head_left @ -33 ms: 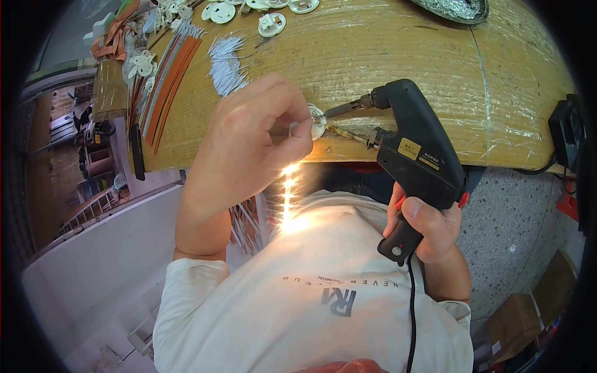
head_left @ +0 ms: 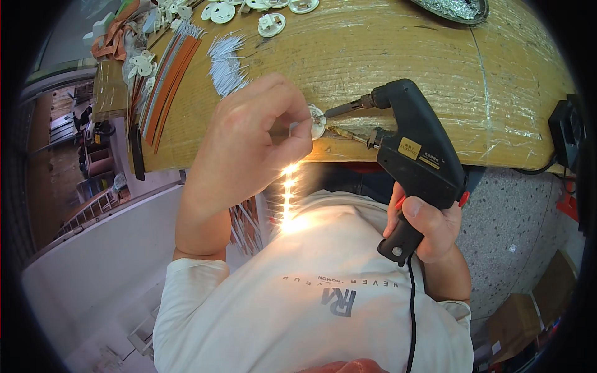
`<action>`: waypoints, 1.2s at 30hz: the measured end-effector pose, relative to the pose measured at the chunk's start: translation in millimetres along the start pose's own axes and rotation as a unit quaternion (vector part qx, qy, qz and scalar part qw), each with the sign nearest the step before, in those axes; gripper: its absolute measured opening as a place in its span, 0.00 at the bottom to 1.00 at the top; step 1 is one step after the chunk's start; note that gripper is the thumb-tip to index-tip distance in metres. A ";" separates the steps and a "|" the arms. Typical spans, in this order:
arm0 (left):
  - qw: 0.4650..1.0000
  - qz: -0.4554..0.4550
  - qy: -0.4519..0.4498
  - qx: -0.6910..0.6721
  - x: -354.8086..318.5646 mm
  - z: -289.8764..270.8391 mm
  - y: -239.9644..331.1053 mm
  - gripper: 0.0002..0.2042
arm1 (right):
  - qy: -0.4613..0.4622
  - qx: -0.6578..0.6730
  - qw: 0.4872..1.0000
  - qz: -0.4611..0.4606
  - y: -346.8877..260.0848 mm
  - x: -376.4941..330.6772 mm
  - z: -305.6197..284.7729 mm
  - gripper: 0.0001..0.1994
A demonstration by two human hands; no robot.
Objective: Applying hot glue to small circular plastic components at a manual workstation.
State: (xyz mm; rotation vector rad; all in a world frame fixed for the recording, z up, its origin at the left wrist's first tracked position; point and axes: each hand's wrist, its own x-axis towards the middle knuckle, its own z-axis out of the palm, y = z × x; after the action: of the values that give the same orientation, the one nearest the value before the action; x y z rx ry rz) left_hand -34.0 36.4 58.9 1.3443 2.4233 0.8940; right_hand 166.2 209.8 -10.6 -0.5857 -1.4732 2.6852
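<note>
My right hand [head_left: 429, 227] is wrapped round the grip of a black pistol-shaped soldering gun [head_left: 423, 149], thumb on the near side. Its dark tip meets a small round white plastic part [head_left: 318, 122] at the table's near edge, and a thin feed tube below the tip also points at that part. From the left my left hand [head_left: 261, 133] reaches in, thumb and fingers pinched together at the part's left rim. Whatever sits in the pinch is hidden. Below this hand glows a row of bright lights [head_left: 288, 193], reaching down to my shirt.
A bundle of thin white wires [head_left: 227, 65] lies beyond my left hand, beside long orange strips [head_left: 174, 87]. Several round white parts [head_left: 272, 25] sit at the far side. A dark metal tray [head_left: 457, 9] stands far right; a black cord [head_left: 412, 317] hangs from the gun.
</note>
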 end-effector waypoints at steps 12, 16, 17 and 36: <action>1.000 0.004 0.009 -0.007 -1.2 1.2 -2.6 0.06 | 0.013 0.016 1.000 0.014 -1.7 0.4 3.0 0.24; 1.000 0.008 0.011 -0.005 -1.8 1.0 -1.3 0.06 | 0.006 0.011 1.000 0.008 1.4 -0.2 1.8 0.24; 1.000 0.006 0.013 -0.010 -2.4 1.4 -1.3 0.06 | 0.005 0.011 1.000 0.008 1.5 -0.4 2.1 0.24; 0.999 -0.029 0.012 -0.035 -3.6 1.5 0.1 0.05 | 0.053 0.025 0.998 0.001 -2.0 -3.1 4.4 0.28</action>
State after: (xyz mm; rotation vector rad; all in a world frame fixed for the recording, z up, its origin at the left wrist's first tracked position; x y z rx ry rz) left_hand -31.2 34.0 57.5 1.2385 2.4124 0.9762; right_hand 167.3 206.7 -5.8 -0.7138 -1.3762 2.6384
